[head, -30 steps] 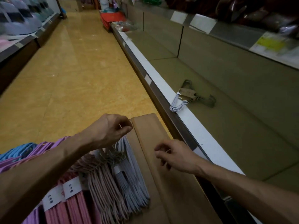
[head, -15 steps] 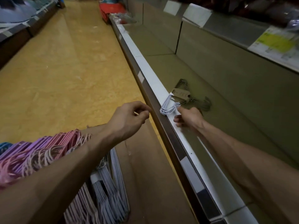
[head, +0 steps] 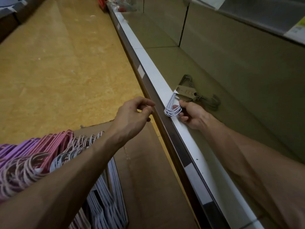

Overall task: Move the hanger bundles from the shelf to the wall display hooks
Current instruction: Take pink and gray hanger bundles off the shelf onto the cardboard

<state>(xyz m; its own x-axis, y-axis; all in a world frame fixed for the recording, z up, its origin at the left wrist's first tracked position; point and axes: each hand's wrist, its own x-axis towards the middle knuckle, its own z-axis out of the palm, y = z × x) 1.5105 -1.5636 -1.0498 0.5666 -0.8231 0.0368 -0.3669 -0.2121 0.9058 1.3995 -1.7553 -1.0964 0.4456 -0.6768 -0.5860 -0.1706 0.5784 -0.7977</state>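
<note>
One bundle of pale lilac wire hangers point(head: 173, 107) with a brown paper tag lies on the low shelf point(head: 206, 129), its curved end poking over the white shelf lip. My right hand point(head: 191, 114) grips that curved end, thumb on top and fingers curled under it. My left hand point(head: 133, 116) hovers just outside the shelf rail, fingers loosely curled, holding nothing. The far part of the bundle lies in shadow on the shelf.
A cardboard box point(head: 148, 171) at the lower left holds several bundles of pink, purple and grey-white hangers point(head: 41, 154). The shelf's metal rail point(head: 165, 128) runs diagonally between box and shelf. Yellow aisle floor point(head: 66, 63) stretches left; a red crate point(head: 102, 1) stands far back.
My right hand has moved from over the box onto the shelf and taken hold of the lilac bundle's end. My left hand has risen away from the hangers in the box towards the rail.
</note>
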